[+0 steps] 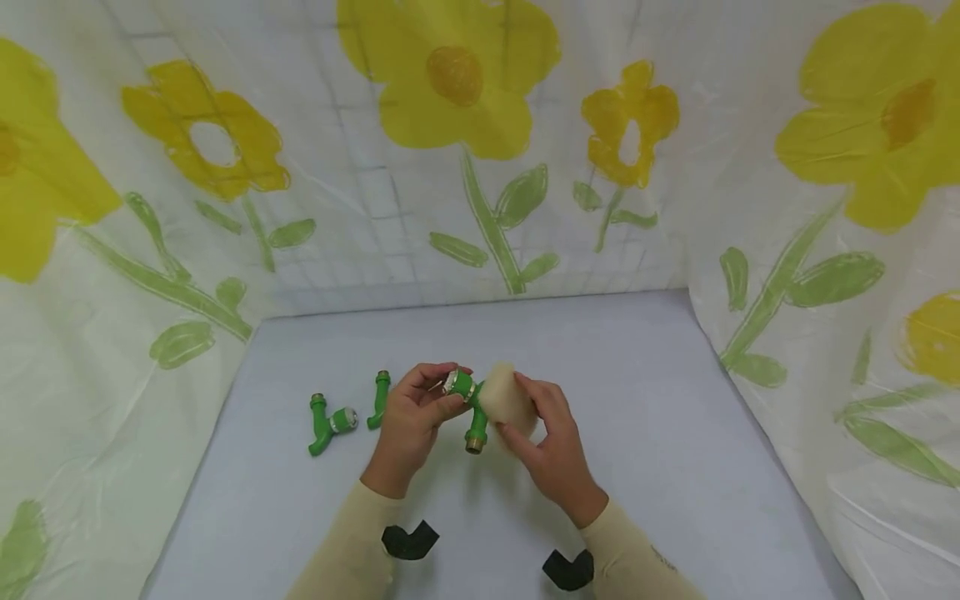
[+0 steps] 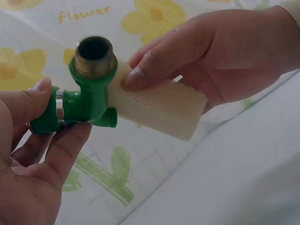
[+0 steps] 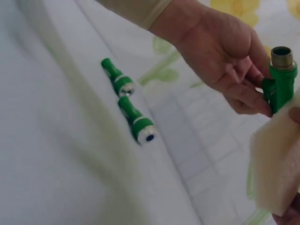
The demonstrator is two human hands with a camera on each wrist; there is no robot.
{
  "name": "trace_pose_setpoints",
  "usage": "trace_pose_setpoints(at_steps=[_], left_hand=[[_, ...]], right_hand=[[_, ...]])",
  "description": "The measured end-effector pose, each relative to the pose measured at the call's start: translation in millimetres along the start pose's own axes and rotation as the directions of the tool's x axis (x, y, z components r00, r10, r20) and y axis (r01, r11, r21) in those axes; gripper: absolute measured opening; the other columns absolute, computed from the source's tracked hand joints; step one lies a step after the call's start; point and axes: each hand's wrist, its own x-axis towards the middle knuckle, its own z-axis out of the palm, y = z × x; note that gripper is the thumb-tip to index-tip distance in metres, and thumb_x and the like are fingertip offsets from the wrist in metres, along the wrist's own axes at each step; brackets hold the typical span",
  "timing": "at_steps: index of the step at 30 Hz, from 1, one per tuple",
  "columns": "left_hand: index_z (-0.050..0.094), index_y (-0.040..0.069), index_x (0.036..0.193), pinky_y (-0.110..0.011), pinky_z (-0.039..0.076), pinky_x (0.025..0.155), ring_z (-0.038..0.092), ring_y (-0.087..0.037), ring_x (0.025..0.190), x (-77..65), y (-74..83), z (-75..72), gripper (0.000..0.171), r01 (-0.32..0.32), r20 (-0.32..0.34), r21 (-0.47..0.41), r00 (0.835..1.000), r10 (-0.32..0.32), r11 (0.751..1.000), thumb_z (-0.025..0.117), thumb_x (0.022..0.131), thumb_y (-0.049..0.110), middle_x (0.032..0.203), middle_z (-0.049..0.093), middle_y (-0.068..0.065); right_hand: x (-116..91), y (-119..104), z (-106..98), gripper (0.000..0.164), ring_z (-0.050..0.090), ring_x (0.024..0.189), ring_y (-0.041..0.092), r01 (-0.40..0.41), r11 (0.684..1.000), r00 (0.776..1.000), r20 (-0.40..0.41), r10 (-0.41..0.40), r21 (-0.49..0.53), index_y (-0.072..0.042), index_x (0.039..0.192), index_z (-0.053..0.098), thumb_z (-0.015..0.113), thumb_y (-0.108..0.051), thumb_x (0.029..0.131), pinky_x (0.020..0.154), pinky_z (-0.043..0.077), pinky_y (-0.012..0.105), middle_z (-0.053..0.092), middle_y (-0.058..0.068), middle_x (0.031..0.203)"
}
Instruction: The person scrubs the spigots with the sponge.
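My left hand [image 1: 411,421] pinches a green tap [image 1: 477,423] by its round handle end, thumb on the near side. The tap's threaded brass end [image 2: 95,56] points up toward the camera in the left wrist view. In my right hand [image 1: 553,442] is a cream sponge [image 1: 504,397], gripped between thumb and fingers and pressed against the tap's body. The sponge [image 2: 164,110] looks like a thick block in the left wrist view and hides part of the tap. Both hands are above the table.
Left of my hands, two more green taps lie on the pale table [image 1: 660,417]: one tap [image 1: 321,427] at the far left, another tap [image 1: 379,400] partly behind my left hand. A flower-printed curtain [image 1: 322,217] surrounds the table's back and sides.
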Motion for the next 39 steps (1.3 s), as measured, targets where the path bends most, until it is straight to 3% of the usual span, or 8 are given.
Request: trace_pose_setpoints(at_steps=[4,9,13,18,21,27,35,39], left_hand=[[0.059,-0.008,0.136,-0.043,0.062,0.095,0.071,-0.025,0.118,0.1,-2.7,-1.6,0.037,0.004,-0.026,0.013,1.000,-0.004,1.000,0.074,0.102,-0.006,0.133,0.068,-0.018],[0.058,-0.009,0.136,-0.035,0.063,0.091,0.073,-0.022,0.115,0.2,-2.4,-3.8,0.034,0.015,-0.093,0.026,0.996,-0.012,1.000,0.068,0.103,-0.009,0.133,0.070,-0.018],[0.061,-0.007,0.132,-0.037,0.063,0.090,0.073,-0.024,0.113,-1.7,-2.3,-2.7,0.033,0.036,-0.065,-0.006,0.997,-0.036,0.999,0.070,0.101,-0.011,0.132,0.070,-0.020],[0.060,-0.007,0.144,-0.042,0.063,0.093,0.073,-0.024,0.113,-4.9,-5.0,-1.1,0.045,0.019,-0.015,-0.006,1.000,-0.019,1.000,0.072,0.101,-0.009,0.132,0.070,-0.018],[0.059,-0.008,0.149,-0.037,0.063,0.091,0.073,-0.020,0.111,-4.7,-5.7,-2.1,0.047,0.001,-0.053,0.000,0.999,-0.001,1.000,0.069,0.103,-0.008,0.132,0.071,-0.016],[0.057,-0.015,0.143,-0.033,0.064,0.088,0.072,-0.020,0.108,-3.3,-2.4,-5.0,0.041,0.009,-0.145,0.008,0.989,-0.008,1.000,0.068,0.103,-0.009,0.129,0.070,-0.018],[0.060,0.000,0.127,-0.045,0.062,0.094,0.073,-0.023,0.109,-5.8,-2.9,-6.8,0.030,0.030,-0.099,-0.030,0.995,-0.033,0.999,0.069,0.101,-0.012,0.126,0.065,-0.015],[0.058,-0.001,0.128,-0.040,0.062,0.093,0.073,-0.021,0.108,-7.8,-5.1,-8.4,0.029,0.036,-0.074,-0.021,0.997,-0.038,0.999,0.067,0.103,-0.011,0.125,0.065,-0.015]], right_hand=[[-1.1,-3.6,0.4,0.068,0.056,0.125,0.022,-0.022,0.998,0.999,0.032,0.020,0.053,-0.014,0.161,0.053,0.081,-0.009,0.099,0.096,0.057,0.042,0.058,0.004,0.140],[-2.9,-17.5,-2.0,0.068,0.059,0.124,0.027,0.056,0.981,0.978,0.186,-0.091,0.184,-0.010,0.159,0.054,0.083,-0.008,0.097,0.097,0.059,0.042,0.059,0.006,0.142],[1.8,-14.7,-4.6,0.069,0.057,0.127,0.027,0.077,0.994,0.989,0.121,-0.087,0.082,-0.011,0.158,0.056,0.085,-0.008,0.096,0.097,0.057,0.046,0.058,0.006,0.142],[2.4,-2.0,-2.8,0.067,0.055,0.124,0.022,-0.036,0.999,0.999,-0.012,0.035,-0.032,-0.011,0.159,0.055,0.082,-0.010,0.098,0.095,0.055,0.045,0.058,0.007,0.139],[-3.0,-5.9,0.6,0.065,0.056,0.122,0.022,-0.030,0.999,0.999,0.046,0.029,0.038,-0.012,0.160,0.054,0.081,-0.012,0.100,0.095,0.056,0.041,0.058,0.005,0.140],[-6.9,-23.3,6.1,0.068,0.059,0.124,0.027,0.086,0.984,0.981,0.159,-0.111,0.158,-0.009,0.159,0.054,0.083,-0.010,0.097,0.097,0.057,0.040,0.059,0.007,0.142],[3.4,-8.0,2.3,0.066,0.058,0.120,0.025,-0.078,0.993,0.997,0.017,0.077,0.093,-0.011,0.159,0.055,0.082,-0.007,0.099,0.096,0.057,0.044,0.058,0.006,0.136],[3.0,-11.0,5.1,0.064,0.059,0.116,0.025,-0.122,0.981,0.992,0.035,0.118,0.149,-0.011,0.160,0.052,0.079,-0.010,0.102,0.098,0.057,0.043,0.057,0.005,0.137]])
